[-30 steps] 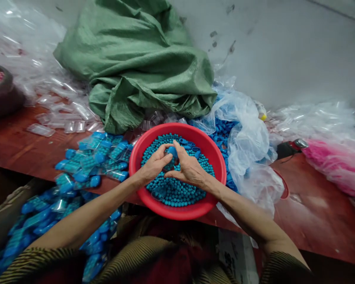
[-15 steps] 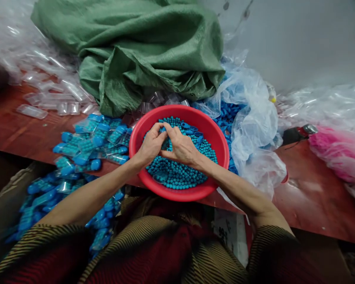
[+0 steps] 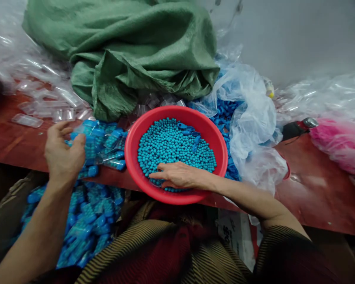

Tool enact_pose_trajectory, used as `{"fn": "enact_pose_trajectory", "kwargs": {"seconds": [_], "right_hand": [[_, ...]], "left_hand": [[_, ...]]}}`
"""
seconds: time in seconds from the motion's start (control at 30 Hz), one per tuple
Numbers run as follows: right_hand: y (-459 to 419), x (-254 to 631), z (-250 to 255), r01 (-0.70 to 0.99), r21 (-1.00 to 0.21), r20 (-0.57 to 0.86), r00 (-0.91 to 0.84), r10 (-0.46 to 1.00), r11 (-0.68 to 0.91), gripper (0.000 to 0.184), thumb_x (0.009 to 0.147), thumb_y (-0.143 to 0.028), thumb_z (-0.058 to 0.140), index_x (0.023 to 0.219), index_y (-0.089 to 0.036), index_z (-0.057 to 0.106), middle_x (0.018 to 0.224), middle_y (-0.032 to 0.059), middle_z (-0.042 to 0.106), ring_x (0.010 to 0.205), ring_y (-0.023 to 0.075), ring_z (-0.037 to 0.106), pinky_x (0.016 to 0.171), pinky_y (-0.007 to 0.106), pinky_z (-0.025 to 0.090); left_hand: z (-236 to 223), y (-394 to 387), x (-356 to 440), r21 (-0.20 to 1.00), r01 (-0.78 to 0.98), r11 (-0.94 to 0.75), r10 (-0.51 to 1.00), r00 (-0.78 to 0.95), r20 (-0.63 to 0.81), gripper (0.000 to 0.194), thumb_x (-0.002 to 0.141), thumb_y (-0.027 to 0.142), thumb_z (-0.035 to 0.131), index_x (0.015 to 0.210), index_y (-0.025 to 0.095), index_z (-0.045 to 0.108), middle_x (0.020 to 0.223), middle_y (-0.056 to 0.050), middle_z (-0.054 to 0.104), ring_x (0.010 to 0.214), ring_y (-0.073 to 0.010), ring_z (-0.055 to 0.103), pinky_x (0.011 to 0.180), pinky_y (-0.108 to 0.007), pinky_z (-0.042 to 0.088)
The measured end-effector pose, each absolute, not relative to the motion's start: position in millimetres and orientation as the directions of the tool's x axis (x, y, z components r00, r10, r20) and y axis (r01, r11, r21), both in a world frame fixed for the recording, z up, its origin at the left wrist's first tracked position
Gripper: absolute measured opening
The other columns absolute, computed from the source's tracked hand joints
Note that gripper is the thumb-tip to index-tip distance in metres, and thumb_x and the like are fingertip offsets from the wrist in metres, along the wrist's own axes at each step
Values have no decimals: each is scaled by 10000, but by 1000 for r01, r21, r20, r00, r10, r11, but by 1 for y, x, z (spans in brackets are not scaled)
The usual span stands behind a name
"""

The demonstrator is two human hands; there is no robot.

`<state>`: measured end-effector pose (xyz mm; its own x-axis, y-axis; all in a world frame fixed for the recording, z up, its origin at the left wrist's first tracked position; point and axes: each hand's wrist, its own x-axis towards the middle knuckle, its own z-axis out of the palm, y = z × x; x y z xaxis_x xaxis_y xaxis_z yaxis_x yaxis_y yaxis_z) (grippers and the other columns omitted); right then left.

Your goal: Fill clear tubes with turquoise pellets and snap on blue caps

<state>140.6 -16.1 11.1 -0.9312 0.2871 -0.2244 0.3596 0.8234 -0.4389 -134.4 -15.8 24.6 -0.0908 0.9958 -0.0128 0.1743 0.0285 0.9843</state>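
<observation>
A red bowl (image 3: pixel 129 167) holds many small turquoise beads (image 3: pixel 168 144), with several blue caps (image 3: pixel 197 141) lying on them. My right hand (image 3: pixel 177 175) is low over the beads at the near side of the bowl, fingers stretched and apart. Under its fingertips a clear piece shows in part. To the left, my left hand (image 3: pixel 64 152) is at the edge of a pile of clear, blue-capped bead-filled containers (image 3: pixel 114 138), thumb and fingers spread. Its fingertips are beside the containers; I see nothing gripped in them.
A green sack (image 3: pixel 142 47) lies behind the bowl. Empty clear tubes (image 3: pixel 28 120) are at the left on the red table (image 3: pixel 319 189). A plastic bag (image 3: pixel 251 126) with blue caps stands right of the bowl. More filled containers (image 3: pixel 88 225) lie below the table edge.
My hands, held together over the bowl before, have parted. The left moved left to the container pile; the right dropped to the near side of the beads. The view shifted slightly.
</observation>
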Motion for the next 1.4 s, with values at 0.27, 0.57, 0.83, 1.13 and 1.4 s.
{"fn": "enact_pose_trajectory", "kwargs": {"seconds": [0.27,0.57,0.83,1.13,1.4], "right_hand": [[-11,146,5,471,-443,-224,-882,415,763,198,915,-218,434,991,-109,581,926,97,634,770,151,567,697,272,438],[6,166,7,492,-861,-240,-617,749,129,201,887,-281,463,1006,-151,560,562,-48,525,513,106,542,517,211,427],[15,185,13,618,-691,-186,-653,734,375,189,874,-288,513,890,-156,647,718,5,647,642,115,587,609,219,423],[48,225,27,871,127,-292,-424,857,474,304,920,-208,378,1135,-177,591,1035,123,639,876,216,608,661,289,427],[56,204,4,793,144,-209,-560,802,591,329,938,-217,329,991,-151,647,1025,153,561,943,262,517,749,366,407]], "left_hand": [[27,-20,-64,958,285,-25,994,-93,54,262,796,327,550,1015,190,596,805,-24,630,775,-166,578,658,-252,454],[17,-11,-29,953,55,299,888,351,-299,322,746,317,603,1029,165,584,908,-41,610,784,-147,578,650,-259,480],[13,-7,-6,948,116,296,893,317,-318,194,731,268,605,895,165,601,676,30,523,539,-85,498,395,-158,380],[10,-2,-13,855,-136,500,821,389,-418,378,722,402,681,971,188,493,733,5,603,539,-117,611,417,-190,455],[14,-4,-9,876,-41,480,819,379,-431,334,756,396,636,952,174,480,690,-6,640,526,-124,622,412,-177,417]]}}
